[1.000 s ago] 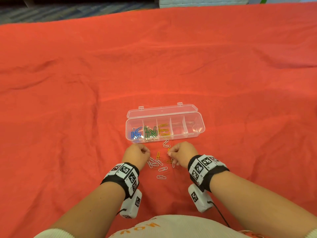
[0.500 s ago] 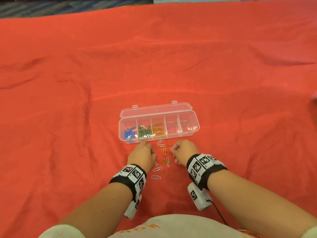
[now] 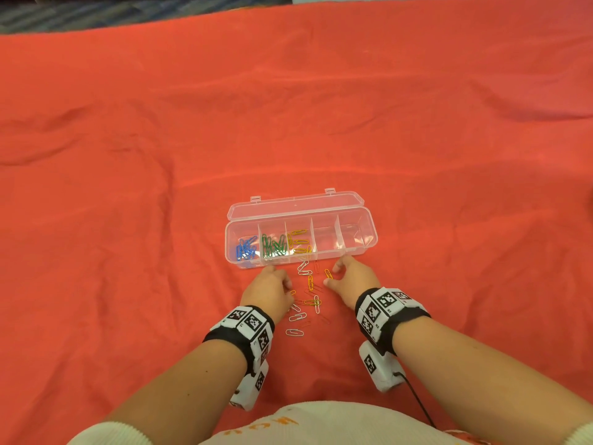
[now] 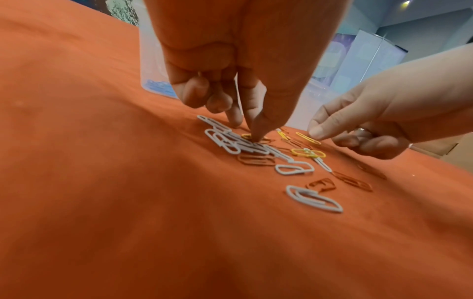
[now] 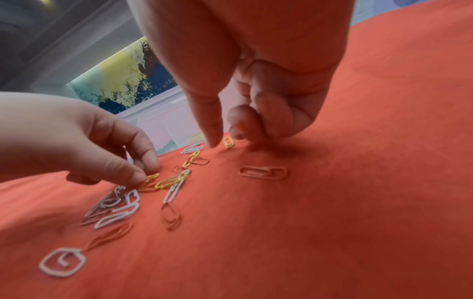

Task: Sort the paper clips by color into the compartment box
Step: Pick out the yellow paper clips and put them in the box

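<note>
While left fingers (image 4: 256,129) pinch yellow clip (image 4: 249,137) | right fingers (image 5: 213,129) spread beside another.

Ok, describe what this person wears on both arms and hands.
Both forearms are bare. Each wrist carries a black band faced with white tiles printed with black square markers. A white camera block hangs under each band; a thin black cable runs from the right one. The right hand has a ring. White ribbed cuffs show near the elbows.
</note>
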Demonstrator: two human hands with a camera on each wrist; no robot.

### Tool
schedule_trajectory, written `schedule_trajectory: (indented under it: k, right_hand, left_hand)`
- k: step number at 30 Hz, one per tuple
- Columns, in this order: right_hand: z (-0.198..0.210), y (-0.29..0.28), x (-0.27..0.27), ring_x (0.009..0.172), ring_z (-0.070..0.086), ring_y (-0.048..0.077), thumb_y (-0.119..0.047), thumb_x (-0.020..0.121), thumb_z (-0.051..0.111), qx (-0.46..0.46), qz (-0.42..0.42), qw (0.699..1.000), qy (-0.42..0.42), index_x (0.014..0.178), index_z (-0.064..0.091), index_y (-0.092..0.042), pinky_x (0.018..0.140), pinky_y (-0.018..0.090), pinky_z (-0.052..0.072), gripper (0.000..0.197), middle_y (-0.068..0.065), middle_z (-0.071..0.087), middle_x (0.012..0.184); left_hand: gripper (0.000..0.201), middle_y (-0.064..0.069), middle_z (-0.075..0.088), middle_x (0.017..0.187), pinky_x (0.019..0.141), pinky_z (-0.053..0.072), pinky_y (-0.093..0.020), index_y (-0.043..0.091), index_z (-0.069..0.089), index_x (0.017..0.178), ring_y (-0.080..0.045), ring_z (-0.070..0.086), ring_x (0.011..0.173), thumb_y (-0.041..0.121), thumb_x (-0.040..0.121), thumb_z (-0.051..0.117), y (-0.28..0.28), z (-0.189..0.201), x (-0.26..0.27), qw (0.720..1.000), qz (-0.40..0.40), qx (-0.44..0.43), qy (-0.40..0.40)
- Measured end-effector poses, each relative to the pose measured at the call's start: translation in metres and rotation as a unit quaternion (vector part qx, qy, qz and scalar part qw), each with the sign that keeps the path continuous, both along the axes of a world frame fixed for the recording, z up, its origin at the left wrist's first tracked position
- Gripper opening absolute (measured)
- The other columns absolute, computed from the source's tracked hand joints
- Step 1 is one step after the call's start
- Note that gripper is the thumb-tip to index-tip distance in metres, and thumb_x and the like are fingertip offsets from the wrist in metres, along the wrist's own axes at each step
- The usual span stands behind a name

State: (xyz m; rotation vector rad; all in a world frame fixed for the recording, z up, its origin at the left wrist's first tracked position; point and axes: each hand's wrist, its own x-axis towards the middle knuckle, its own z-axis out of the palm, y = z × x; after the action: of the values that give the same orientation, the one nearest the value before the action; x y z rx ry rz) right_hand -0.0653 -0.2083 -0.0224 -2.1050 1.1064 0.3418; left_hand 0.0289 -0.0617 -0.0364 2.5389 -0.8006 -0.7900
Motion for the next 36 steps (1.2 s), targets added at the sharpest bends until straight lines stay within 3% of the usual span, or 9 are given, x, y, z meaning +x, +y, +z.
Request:
schedule_trajectory:
  k: [5,10,12,16,20,23,26,29,36]
  right_hand:
    - [-0.003,0.002,0.008,0.078,0.055,0.018,-0.024,0.084,0.065,0.004,0.000,1.000,0.024,0.082,0.053,-0.020,0.072,0.027,0.044,0.013,0.001,0.061,0.087]
    - [0.005,0.006,0.013,0.093,0.064,0.023,-0.017,0.083,0.060,0.011,0.019,0.998,0.061,0.071,0.052,-0.022,0.083,0.030,0.049,0.016,0.006,0.069,0.096]
    - [0.008,0.008,0.010,0.087,0.063,0.022,-0.015,0.082,0.061,0.004,0.038,0.998,0.046,0.065,0.048,-0.023,0.078,0.029,0.048,0.022,0.005,0.067,0.089]
    - [0.020,0.010,0.009,0.050,0.051,0.008,-0.012,0.077,0.063,0.038,0.050,0.998,-0.031,0.062,0.048,-0.025,0.052,0.021,0.042,0.025,-0.006,0.054,0.062]
    - [0.039,0.010,0.019,0.053,0.055,0.012,-0.009,0.083,0.062,0.069,0.058,0.988,-0.124,0.078,0.060,-0.022,0.047,0.010,0.042,0.014,-0.001,0.059,0.072]
    - [0.051,0.005,0.029,0.072,0.056,0.013,-0.013,0.086,0.059,0.002,0.071,0.987,-0.141,0.099,0.068,-0.018,0.064,0.020,0.044,0.017,0.000,0.065,0.082]
    - [0.055,0.002,0.037,0.084,0.064,0.019,-0.017,0.088,0.058,-0.051,0.073,0.988,-0.126,0.102,0.071,-0.022,0.081,0.027,0.049,0.019,0.002,0.072,0.094]
    - [0.051,0.000,0.043,0.097,0.062,0.022,-0.020,0.088,0.056,-0.112,0.088,0.984,-0.110,0.099,0.072,-0.024,0.106,0.041,0.038,0.019,0.002,0.070,0.099]
    - [0.037,-0.004,0.054,0.110,0.058,0.017,-0.036,0.092,0.050,-0.167,0.141,0.973,-0.069,0.110,0.067,-0.037,0.109,0.038,0.019,0.025,-0.004,0.068,0.110]
  left_hand:
    - [0.007,-0.004,0.051,0.107,0.084,0.049,-0.035,0.016,0.063,0.086,-0.022,0.057,0.096,0.018,0.078,0.063,0.001,0.004,0.002,0.999,-0.025,0.047,0.006]
    - [0.010,-0.005,0.052,0.105,0.080,0.046,-0.034,0.016,0.060,0.086,-0.024,0.057,0.096,0.020,0.077,0.062,0.003,0.007,0.002,0.996,-0.055,0.072,0.000]
    - [0.007,-0.004,0.056,0.101,0.079,0.048,-0.034,0.018,0.057,0.082,-0.025,0.059,0.092,0.018,0.076,0.061,0.001,0.011,0.003,0.996,-0.063,0.064,0.006]
    - [0.012,0.001,0.059,0.078,0.073,0.049,-0.032,0.021,0.051,0.076,-0.025,0.061,0.079,0.013,0.074,0.059,-0.005,0.025,0.007,0.997,-0.068,-0.001,0.042]
    - [0.011,0.001,0.060,0.078,0.067,0.043,-0.028,0.020,0.055,0.084,-0.019,0.054,0.071,0.011,0.078,0.058,-0.016,0.043,0.014,0.991,-0.080,-0.111,-0.007]
    - [0.010,0.008,0.061,0.080,0.070,0.044,-0.027,0.020,0.060,0.091,-0.015,0.055,0.074,0.016,0.082,0.059,-0.025,0.048,0.024,0.987,0.003,-0.156,-0.038]
    - [0.011,0.010,0.061,0.079,0.073,0.047,-0.030,0.024,0.064,0.092,-0.015,0.059,0.078,0.020,0.083,0.060,-0.031,0.047,0.029,0.985,0.057,-0.158,-0.030]
    - [0.012,0.008,0.062,0.079,0.072,0.048,-0.030,0.023,0.067,0.091,-0.016,0.060,0.077,0.018,0.083,0.060,-0.037,0.044,0.032,0.986,0.079,-0.144,-0.016]
    - [0.020,0.000,0.071,0.104,0.077,0.043,-0.026,0.022,0.070,0.101,-0.018,0.063,0.096,0.029,0.089,0.055,-0.044,0.040,0.040,0.992,0.057,-0.110,-0.021]
